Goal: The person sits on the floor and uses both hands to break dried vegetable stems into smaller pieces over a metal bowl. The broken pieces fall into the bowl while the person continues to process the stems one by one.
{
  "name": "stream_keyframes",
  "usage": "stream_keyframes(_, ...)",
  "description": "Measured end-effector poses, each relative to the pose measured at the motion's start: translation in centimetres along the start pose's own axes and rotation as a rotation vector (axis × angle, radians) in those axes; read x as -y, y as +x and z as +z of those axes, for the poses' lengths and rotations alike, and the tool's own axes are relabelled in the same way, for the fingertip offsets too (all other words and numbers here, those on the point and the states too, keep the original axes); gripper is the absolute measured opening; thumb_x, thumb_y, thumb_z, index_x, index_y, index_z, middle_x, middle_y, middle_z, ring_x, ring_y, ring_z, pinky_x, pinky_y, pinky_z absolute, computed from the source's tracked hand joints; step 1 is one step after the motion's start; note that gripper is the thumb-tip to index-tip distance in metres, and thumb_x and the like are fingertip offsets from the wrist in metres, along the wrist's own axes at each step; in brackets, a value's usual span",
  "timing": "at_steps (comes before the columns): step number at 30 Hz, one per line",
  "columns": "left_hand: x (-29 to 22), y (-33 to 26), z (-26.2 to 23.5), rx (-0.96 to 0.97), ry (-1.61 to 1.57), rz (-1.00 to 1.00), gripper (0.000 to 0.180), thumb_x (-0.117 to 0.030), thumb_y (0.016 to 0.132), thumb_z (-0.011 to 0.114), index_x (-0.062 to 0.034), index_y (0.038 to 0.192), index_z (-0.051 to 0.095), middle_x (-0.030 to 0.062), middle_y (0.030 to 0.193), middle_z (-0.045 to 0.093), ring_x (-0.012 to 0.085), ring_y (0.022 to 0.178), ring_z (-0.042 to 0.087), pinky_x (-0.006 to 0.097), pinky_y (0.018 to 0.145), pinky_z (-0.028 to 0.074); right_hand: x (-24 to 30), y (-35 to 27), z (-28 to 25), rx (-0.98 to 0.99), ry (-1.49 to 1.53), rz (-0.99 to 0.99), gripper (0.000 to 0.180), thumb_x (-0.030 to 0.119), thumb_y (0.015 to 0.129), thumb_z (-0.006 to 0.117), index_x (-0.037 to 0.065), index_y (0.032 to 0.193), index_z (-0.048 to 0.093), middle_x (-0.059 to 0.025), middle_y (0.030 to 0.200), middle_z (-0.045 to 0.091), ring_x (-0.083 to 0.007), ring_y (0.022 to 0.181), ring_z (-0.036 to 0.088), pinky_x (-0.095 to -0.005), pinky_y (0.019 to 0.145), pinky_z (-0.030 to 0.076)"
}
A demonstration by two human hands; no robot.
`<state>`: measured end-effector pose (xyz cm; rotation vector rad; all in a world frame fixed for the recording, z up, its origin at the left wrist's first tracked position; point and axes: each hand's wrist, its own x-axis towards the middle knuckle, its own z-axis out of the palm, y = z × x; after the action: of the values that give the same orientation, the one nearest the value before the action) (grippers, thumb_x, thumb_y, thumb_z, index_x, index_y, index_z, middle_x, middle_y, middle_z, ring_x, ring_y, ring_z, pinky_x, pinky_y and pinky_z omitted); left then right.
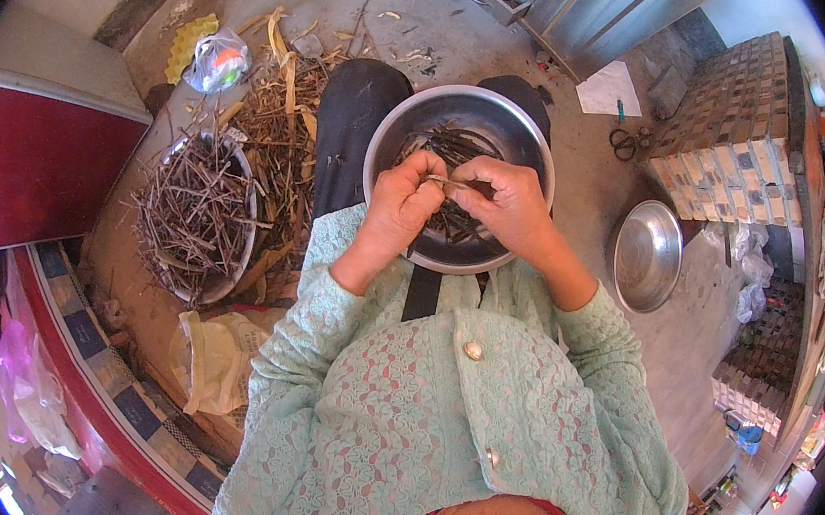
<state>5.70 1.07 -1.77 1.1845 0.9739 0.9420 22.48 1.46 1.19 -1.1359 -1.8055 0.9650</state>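
Observation:
On my lap rests a metal basin (540, 149) with dark, thin, dry stalk-like pieces (460, 139) lying in it. My left hand (399, 207) and my right hand (512, 204) meet above its middle, fingertips pinched. Between them runs a thin, dry, brown piece (449, 183), like a pod or stalk; its exact kind is too small to tell. Both hands are closed on it, the left at one end and the right at the other. My fingers hide part of the piece and some of the basin's contents.
At the left, a wide basin (249, 179) is heaped with dry brown sticks or pods (195, 218), beside loose husks (280, 121) on the floor. A pale plastic bag (217, 353) lies nearer. Rightward are another metal basin (649, 255), scissors (629, 143) and a brick-patterned structure (721, 134).

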Motion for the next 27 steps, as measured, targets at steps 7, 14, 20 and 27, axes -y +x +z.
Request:
stream_keyframes(7,-0.6,0.0,0.5,-0.061,0.378,0.113,0.002,-0.004,0.080,0.052,-0.0029,0.081,0.050,-0.0018,0.065,0.047,0.0075,0.058,0.042,0.023,0.052,0.037,-0.6,-0.2,-0.6,0.079,-0.029,0.079,0.012,0.010,0.081,0.066,0.001,0.083,0.060,-0.0119,0.068,0.058,-0.0161,0.056,0.056,-0.0279,0.054,0.044)
stream_keyframes(14,0.2,0.0,0.3,-0.050,-0.113,-0.018,0.008,-0.006,0.088,0.051,-0.0049,0.083,0.058,-0.0036,0.065,0.052,0.0027,0.055,0.045,0.019,0.050,0.039,-0.8,-0.1,-1.5,0.080,0.487,0.392,0.019,0.022,0.090,0.060,0.003,0.088,0.061,0.0015,0.067,0.057,-0.0038,0.054,0.049,-0.0180,0.050,0.040)
stream_keyframes(20,-0.1,0.1,-0.3,0.067,-0.233,-0.073,0.015,-0.006,0.089,0.050,-0.0036,0.098,0.061,-0.0025,0.068,0.054,0.0035,0.056,0.048,0.018,0.050,0.041,-1.4,0.0,-1.3,-0.015,0.643,0.408,0.022,0.025,0.090,0.061,0.002,0.089,0.061,-0.0004,0.070,0.057,-0.0048,0.055,0.048,-0.0180,0.050,0.039)
stream_keyframes(27,-0.8,-0.4,1.1,0.021,-0.193,0.041,0.020,0.006,0.080,0.059,-0.0018,0.098,0.062,-0.0004,0.082,0.060,0.0057,0.071,0.057,0.020,0.063,0.047,-1.9,0.0,-0.8,-0.023,0.733,0.506,0.022,0.027,0.090,0.060,0.005,0.086,0.061,0.0022,0.066,0.054,-0.0038,0.055,0.047,-0.0182,0.049,0.037)
